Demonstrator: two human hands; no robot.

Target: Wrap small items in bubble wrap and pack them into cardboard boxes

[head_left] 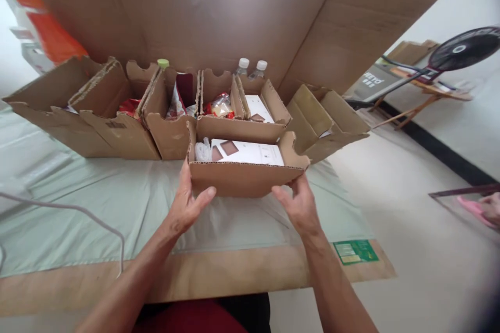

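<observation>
Left hand [187,207] curled, right hand [302,206] curled, thumbs [205,198] inward

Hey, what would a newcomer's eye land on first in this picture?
Probably the open box at center, held at its ends by the left hand and right hand, with a white pack inside. Behind it, a row of cardboard bins stands before a tall panel. The orange object at upper left and black fan at upper right also stand out.

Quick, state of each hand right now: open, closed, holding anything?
Left hand: holding the front cardboard box at its left end.
Right hand: holding the same box at its right end.
</observation>
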